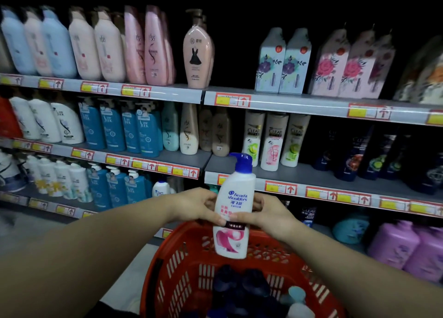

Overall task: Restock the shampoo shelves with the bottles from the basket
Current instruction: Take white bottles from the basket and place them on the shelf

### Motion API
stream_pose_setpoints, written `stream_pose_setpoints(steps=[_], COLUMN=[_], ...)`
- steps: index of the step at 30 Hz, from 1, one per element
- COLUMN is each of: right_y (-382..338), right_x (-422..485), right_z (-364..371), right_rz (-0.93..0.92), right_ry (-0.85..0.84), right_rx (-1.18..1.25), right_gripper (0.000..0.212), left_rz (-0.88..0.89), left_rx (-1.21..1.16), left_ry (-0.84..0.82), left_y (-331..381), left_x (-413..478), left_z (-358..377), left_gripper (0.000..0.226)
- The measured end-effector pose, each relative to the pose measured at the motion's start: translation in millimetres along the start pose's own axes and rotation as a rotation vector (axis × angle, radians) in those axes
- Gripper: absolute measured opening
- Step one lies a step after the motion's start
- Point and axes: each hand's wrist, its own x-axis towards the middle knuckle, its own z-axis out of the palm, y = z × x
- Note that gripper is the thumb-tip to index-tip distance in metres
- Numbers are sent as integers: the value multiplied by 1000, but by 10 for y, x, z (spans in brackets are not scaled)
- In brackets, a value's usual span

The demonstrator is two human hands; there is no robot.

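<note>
Shampoo bottle is the white Head & Shoulders one with the blue pump top and a pink swirl on the label. It's held more or less upright in mid-air, right over the far rim of the red basket and in front of the shelves.

Both hands are on it. The left hand wraps round its middle from the left side, and the right hand does the same from the right. Both thumbs lie across the front label, nearly meeting, so it's a proper two-handed grip.

Down in the basket there are dark blue bottles, plus a couple of lighter ones at the right that are too blurry to read.

Behind the pump top, on the middle shelf, stand three pale Clear bottles. Further left there's a row of blue bottles. One small Head & Shoulders bottle sits on the lower shelf, just beyond the left hand. Red and yellow price tags run along the shelf edges.
</note>
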Motion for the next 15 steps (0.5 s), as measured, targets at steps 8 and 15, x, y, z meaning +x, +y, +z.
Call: stream_pose_setpoints(steps=[8, 15], right_y=[-26, -107], right_x=[-35, 206], right_z=[42, 350], right_rz=[-1, -5], right_ry=[36, 140], right_rx=[53, 104], right_gripper=[48, 58], left_rz=[20, 32], left_rx=[20, 30], left_ry=[69, 165], left_y=[27, -68], left_x=[-56, -132], left_z=[-12, -214], left_gripper=[50, 45])
